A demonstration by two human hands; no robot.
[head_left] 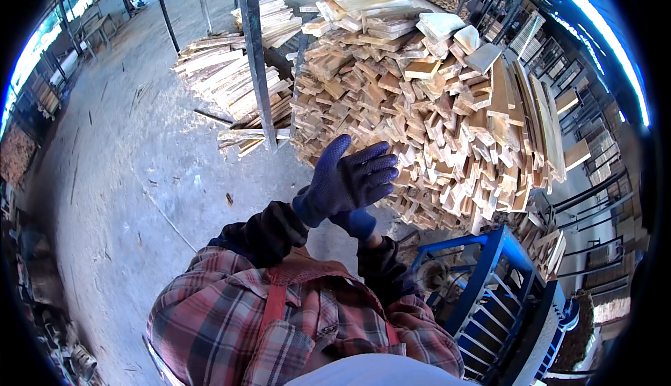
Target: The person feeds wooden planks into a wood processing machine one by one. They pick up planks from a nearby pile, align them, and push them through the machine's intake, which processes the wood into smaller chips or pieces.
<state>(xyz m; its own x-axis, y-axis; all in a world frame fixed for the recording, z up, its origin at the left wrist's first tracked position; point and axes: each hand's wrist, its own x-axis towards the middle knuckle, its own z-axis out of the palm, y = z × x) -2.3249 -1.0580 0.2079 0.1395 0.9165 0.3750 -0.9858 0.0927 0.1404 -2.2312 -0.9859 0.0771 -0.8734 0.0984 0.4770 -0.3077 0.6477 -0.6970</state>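
My left hand (355, 178), in a dark blue-purple glove with a dotted surface, is held out in front of my chest. Its thumb points up and its fingers stretch to the right, open and with nothing visible in them. Partly behind and below it is my right hand (354, 223), in a similar blue glove. The left hand covers its fingers, so their state is hidden, and I cannot tell whether the two hands touch. Beyond both hands rises a large stack of cut wooden boards (419, 106), their ends facing me.
A blue metal frame with bars (489, 281) stands close on my right. A dark metal post (257, 64) rises left of the stack, beside a lower pile of wood strips (227, 78). Grey concrete floor (140, 176) stretches to the left, with small scraps on it.
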